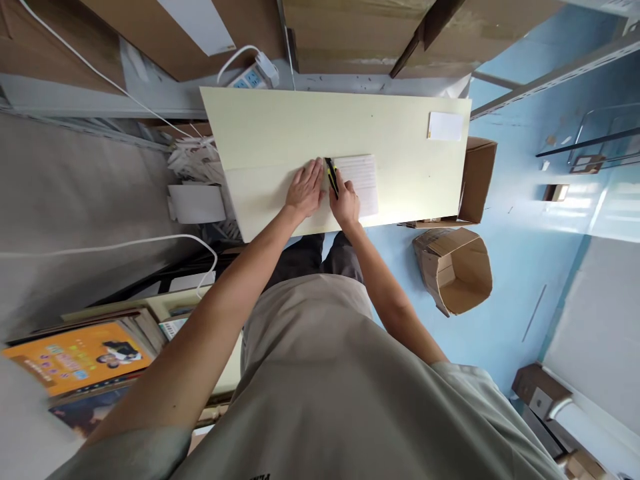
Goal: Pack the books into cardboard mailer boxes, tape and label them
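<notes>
A sheet or pad of lined paper (363, 185) lies near the front middle of the pale yellow tabletop (280, 120). My right hand (345, 203) is closed around a black and yellow utility knife (332, 176), its front end pointing away from me along the paper's left side. Whether the blade touches the paper is too small to tell. Just left of the knife, my left hand (305, 190) rests flat with its fingers stretched out. What lies under its fingertips is hidden. A small white card (445, 125) is at the tabletop's far right.
Cardboard boxes (350, 40) and a power strip (253, 77) stand behind the table. To the right are an open carton (477, 180) and another open cardboard box (457, 273) on the blue floor. A white roll (197, 203) and books (83, 357) are at left.
</notes>
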Demonstrator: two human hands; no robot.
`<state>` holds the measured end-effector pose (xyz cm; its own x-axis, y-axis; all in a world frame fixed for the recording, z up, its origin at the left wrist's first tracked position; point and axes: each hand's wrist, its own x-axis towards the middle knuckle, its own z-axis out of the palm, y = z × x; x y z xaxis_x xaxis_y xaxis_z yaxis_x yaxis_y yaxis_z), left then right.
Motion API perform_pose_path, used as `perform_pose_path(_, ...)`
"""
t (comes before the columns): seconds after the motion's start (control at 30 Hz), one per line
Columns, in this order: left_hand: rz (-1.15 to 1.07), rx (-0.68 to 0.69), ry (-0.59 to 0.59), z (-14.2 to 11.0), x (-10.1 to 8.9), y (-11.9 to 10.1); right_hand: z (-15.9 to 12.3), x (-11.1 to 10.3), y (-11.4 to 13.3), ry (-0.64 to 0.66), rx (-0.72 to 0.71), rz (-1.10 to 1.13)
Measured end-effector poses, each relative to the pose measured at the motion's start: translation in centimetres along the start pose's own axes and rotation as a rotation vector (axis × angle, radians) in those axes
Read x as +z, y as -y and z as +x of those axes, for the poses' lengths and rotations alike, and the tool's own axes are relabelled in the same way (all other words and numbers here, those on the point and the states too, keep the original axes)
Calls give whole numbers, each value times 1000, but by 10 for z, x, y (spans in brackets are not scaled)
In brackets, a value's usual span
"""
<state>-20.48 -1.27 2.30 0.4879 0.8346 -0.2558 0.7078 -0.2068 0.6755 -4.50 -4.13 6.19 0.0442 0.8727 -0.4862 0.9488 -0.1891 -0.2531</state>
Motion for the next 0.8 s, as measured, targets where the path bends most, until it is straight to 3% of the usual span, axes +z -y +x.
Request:
perform_pose_path(0.3, -25, 2, -23, -2, 7, 2, -2, -9, 8, 26, 48, 0)
perform_pose_path(0.8, -34, 30, -23, -2, 8, 8, -7, -1, 14, 14, 69, -51)
